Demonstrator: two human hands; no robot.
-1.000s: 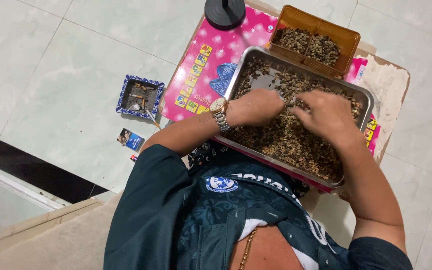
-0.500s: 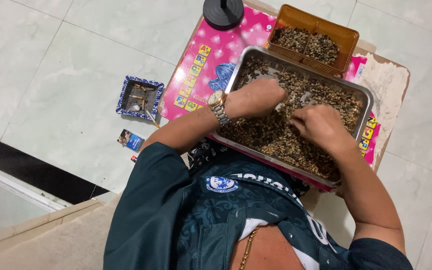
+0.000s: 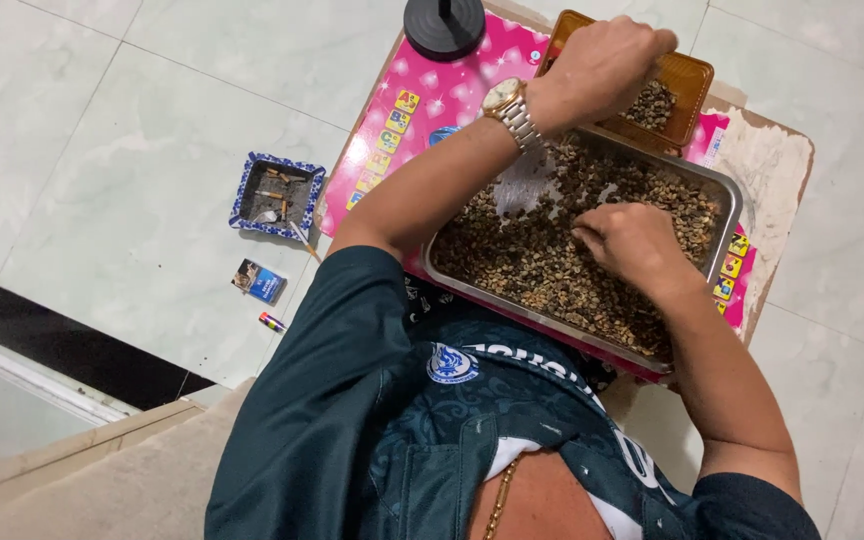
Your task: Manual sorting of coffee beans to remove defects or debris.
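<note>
Overhead, the scene ran from the pale tiled floor (image 3: pixel 102 120) across to the steel tray (image 3: pixel 727 190), which serves here as the landmark. Well to the left of the tray, on the floor, sat a blue-and-white square ashtray (image 3: pixel 277 195) with cigarette butts in it; just below the ashtray lay a small blue cigarette pack (image 3: pixel 259 280) and a little lighter (image 3: pixel 272 321). Nearer the tray, a pink picture board (image 3: pixel 422 90) covered the low worktop (image 3: pixel 777 165), and a black round base (image 3: pixel 444 25) stood on it up and to the left of the tray. The tray itself lay on the board, spread with small brown-green beans (image 3: pixel 542 265), with a bare patch of metal near its upper left part. The left hand (image 3: pixel 602 65), a gold-coloured wristwatch (image 3: pixel 508 105) on its wrist, was raised above the tray's far edge over an orange plastic basket (image 3: pixel 677 75) that held more of the same beans; its fingers were curled shut in a loose fist, and whether they enclosed any beans could not be told. The right hand (image 3: pixel 632 240) rested down on the beans in the tray's right half, fingers bent and drawn together at the tips, pinching among the beans. At the tray's near edge was the person's dark teal shirt (image 3: pixel 352 420).
</note>
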